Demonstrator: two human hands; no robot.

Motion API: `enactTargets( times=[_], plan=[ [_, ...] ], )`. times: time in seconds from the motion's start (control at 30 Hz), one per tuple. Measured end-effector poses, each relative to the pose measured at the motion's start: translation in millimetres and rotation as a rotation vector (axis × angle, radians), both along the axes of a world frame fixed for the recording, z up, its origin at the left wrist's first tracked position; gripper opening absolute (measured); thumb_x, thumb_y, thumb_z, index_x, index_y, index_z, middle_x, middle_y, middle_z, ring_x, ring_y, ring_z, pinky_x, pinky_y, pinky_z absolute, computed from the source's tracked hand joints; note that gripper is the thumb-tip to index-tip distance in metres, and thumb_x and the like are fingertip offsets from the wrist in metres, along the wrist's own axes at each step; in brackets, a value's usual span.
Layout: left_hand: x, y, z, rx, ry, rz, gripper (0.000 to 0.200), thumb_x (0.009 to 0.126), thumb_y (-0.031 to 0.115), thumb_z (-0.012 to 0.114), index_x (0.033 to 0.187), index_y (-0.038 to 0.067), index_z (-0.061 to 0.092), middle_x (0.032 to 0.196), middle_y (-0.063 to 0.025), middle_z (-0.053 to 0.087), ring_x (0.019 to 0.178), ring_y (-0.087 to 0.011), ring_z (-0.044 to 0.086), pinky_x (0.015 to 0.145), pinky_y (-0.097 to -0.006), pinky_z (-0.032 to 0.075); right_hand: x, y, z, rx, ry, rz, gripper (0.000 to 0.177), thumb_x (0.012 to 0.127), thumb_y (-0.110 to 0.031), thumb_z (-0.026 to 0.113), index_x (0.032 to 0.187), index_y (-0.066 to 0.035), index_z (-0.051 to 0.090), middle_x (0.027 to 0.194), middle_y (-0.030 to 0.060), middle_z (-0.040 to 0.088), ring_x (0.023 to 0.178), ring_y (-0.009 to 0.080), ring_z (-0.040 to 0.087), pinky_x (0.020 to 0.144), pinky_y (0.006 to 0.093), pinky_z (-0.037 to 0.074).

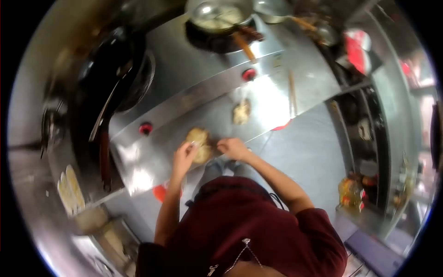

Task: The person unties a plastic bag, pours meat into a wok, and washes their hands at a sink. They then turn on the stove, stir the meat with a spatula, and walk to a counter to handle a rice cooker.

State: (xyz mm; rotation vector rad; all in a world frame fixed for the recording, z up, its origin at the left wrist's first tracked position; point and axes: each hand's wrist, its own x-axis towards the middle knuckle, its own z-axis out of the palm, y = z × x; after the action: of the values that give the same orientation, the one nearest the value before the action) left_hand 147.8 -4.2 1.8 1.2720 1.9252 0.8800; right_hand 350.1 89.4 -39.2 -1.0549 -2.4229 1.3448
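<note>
We see the yellowish lump (pixel 199 135) on the counter (pixel 168 154), by its front edge, probably for easy reach. Our left hand (pixel 184 154) curls at its left side; our right hand (pixel 234 148), fingers bunched, hovers beside it. Whether either pinches anything, we cannot tell.

Your left hand (pixel 185 154): fingers at a yellowish mass (pixel 200 141), blurred, on the steel tabletop (pixel 170 150); contact at its 8 o'clock. Your right hand (pixel 234 148): fingers curled, just beside, 3 o'clock. From the mass: smaller yellowish piece (pixel 241 112), near, 2 o'clock; chopsticks (pixel 292 94), farther, 2 o'clock; pan (pixel 219 16), well apart, 12 o'clock; red knob (pixel 249 75), 1 o'clock.
</note>
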Motion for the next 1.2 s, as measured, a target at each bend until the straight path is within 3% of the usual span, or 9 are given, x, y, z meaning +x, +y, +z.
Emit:
enactTargets(
  times=[0.17,0.23,0.37,0.4,0.5,0.6,0.93,1.0,1.2],
  plan=[
    [-7,9,-13,0.028,-0.252,0.144,0.010,0.082,0.011,0.055,0.085,0.002,0.056,0.066,0.0025,0.051,0.058,-0.0028,0.045,0.055,-0.0174,0.039,-14,11,16,-0.124,0.024,0.017,0.026,0.074,-0.023,0.057,0.096,-0.009,0.058,0.077,0.0138,0.061,0.074,0.0298,0.059,0.065,0.0382,0.047],
    [-8,10,-11,0.044,-0.324,0.168,0.009,0.083,0.010,0.054,0.085,0.001,0.055,0.066,0.0032,0.050,0.058,-0.0030,0.044,0.053,-0.0174,0.038,-34,14,33,-0.137,0.048,0.096,0.030,0.074,-0.024,0.058,0.099,-0.008,0.056,0.078,0.0145,0.061,0.075,0.0301,0.059,0.066,0.0378,0.047],
    [-9,2,-8,-0.058,-0.439,0.191,0.013,0.081,0.014,0.057,0.084,0.001,0.056,0.071,0.0011,0.055,0.065,-0.0053,0.048,0.059,-0.0194,0.040,-65,9,5,0.065,-0.046,0.207,0.031,0.073,-0.023,0.057,0.100,-0.009,0.055,0.081,0.0142,0.061,0.081,0.0327,0.058,0.070,0.0395,0.046],
    [-8,2,-2,-0.041,-0.446,0.186,0.013,0.081,0.013,0.057,0.084,0.001,0.056,0.071,0.0014,0.054,0.066,-0.0050,0.048,0.060,-0.0189,0.039,-70,9,0,0.086,-0.067,0.214,0.028,0.072,-0.016,0.059,0.099,-0.009,0.054,0.088,0.0134,0.059,0.080,0.0337,0.056,0.067,0.0416,0.045],
    [-8,3,7,-0.016,-0.477,0.185,0.012,0.081,0.013,0.056,0.083,0.001,0.056,0.071,0.0019,0.053,0.067,-0.0043,0.047,0.061,-0.0181,0.038,-66,7,-5,0.136,0.107,0.080,0.024,0.072,-0.016,0.059,0.095,-0.009,0.055,0.092,0.0132,0.057,0.081,0.0332,0.056,0.067,0.0409,0.045],
    [-8,3,14,0.036,-0.470,0.157,0.012,0.082,0.013,0.056,0.083,0.001,0.056,0.071,0.0020,0.052,0.067,-0.0037,0.046,0.061,-0.0178,0.038,-61,10,7,0.069,0.044,0.044,0.025,0.073,-0.015,0.058,0.097,-0.007,0.056,0.100,0.0125,0.055,0.088,0.0315,0.055,0.076,0.0388,0.045],
    [-18,5,6,0.022,-0.419,0.137,0.015,0.082,0.017,0.056,0.085,0.002,0.056,0.071,0.0013,0.054,0.063,-0.0041,0.047,0.057,-0.0180,0.038,-67,2,-3,0.007,0.077,0.015,0.019,0.073,-0.017,0.059,0.088,-0.007,0.059,0.085,0.0126,0.058,0.078,0.0308,0.057,0.067,0.0386,0.046],
    [-22,7,-2,-0.019,-0.513,0.247,0.017,0.083,0.019,0.055,0.085,0.002,0.055,0.071,0.0007,0.054,0.063,-0.0046,0.048,0.057,-0.0181,0.039,-69,3,-4,-0.050,0.070,-0.003,0.017,0.072,-0.017,0.059,0.086,-0.007,0.060,0.079,0.0127,0.059,0.074,0.0304,0.058,0.065,0.0385,0.046],
    [-28,19,-5,-0.082,-0.606,0.238,0.019,0.083,0.019,0.056,0.086,0.001,0.055,0.070,0.0001,0.053,0.062,-0.0056,0.048,0.058,-0.0187,0.040,-86,13,8,-0.170,0.314,0.014,0.012,0.071,-0.011,0.056,0.082,-0.005,0.059,0.073,0.0145,0.056,0.066,0.0293,0.055,0.060,0.0345,0.044]
  ],
)
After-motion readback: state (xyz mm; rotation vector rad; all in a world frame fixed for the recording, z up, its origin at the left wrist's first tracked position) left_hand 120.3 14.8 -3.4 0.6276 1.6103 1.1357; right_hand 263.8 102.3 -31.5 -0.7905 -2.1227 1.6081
